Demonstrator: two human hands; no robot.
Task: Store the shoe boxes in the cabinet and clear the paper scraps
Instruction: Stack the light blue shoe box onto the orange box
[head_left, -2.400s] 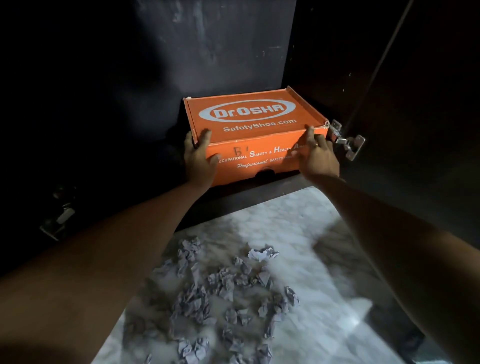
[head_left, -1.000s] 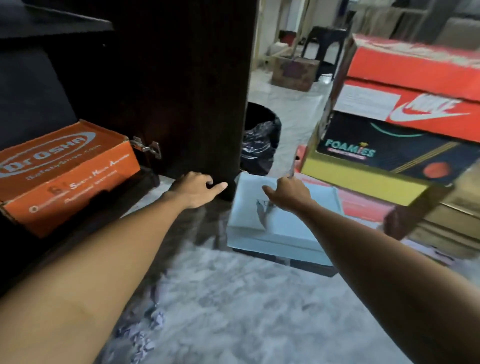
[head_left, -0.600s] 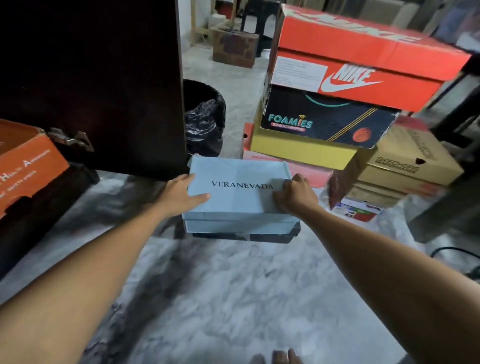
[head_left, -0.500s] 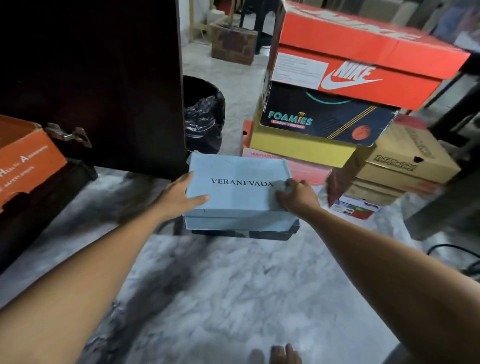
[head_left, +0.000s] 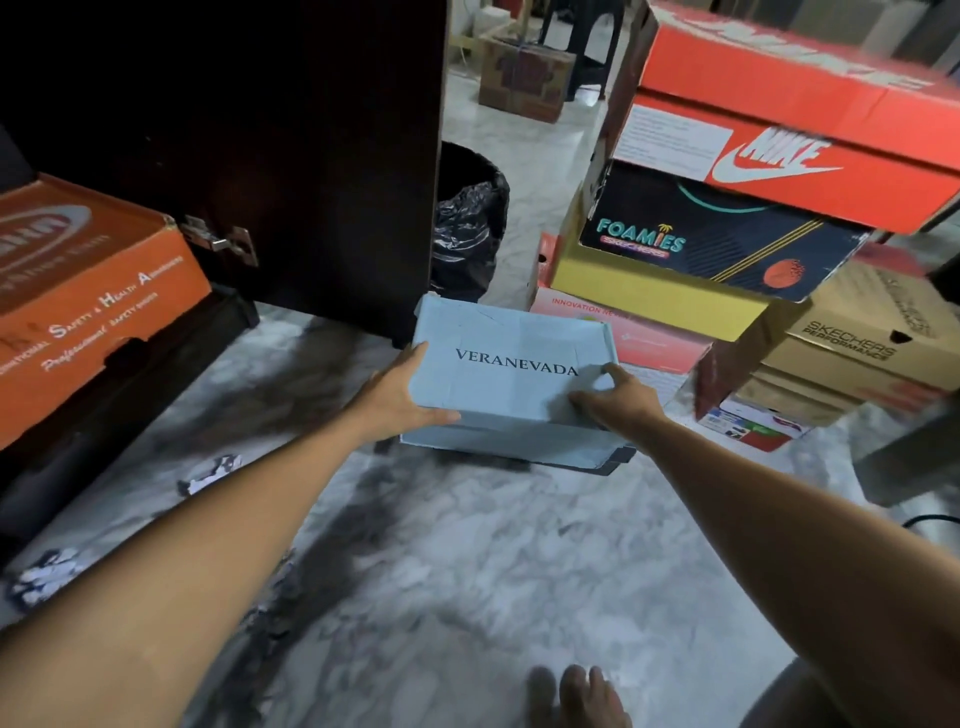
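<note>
A pale blue shoe box (head_left: 511, 358) marked VERANEVADA is in the middle of the view, just above the marble floor. My left hand (head_left: 397, 397) clasps its left side and my right hand (head_left: 618, 400) grips its right front corner. An orange Dr.Osha box (head_left: 88, 291) sits in the dark cabinet at the left, beside the open cabinet door (head_left: 311, 156). Crumpled paper scraps (head_left: 210, 473) lie on the floor at the lower left. A stack of boxes stands at the right, a red Nike box (head_left: 779, 109) on top of a Foamies box (head_left: 701, 244).
A bin with a black bag (head_left: 470, 223) stands behind the cabinet door. Tan Skechers boxes (head_left: 857, 338) and a pink box (head_left: 623, 332) sit low in the stack. A brown carton (head_left: 524, 73) is further back. My toes (head_left: 576, 696) show at the bottom.
My hands left the orange box in the cabinet, swung right and took hold of the pale blue box. It now sits nearer and a little tilted.
</note>
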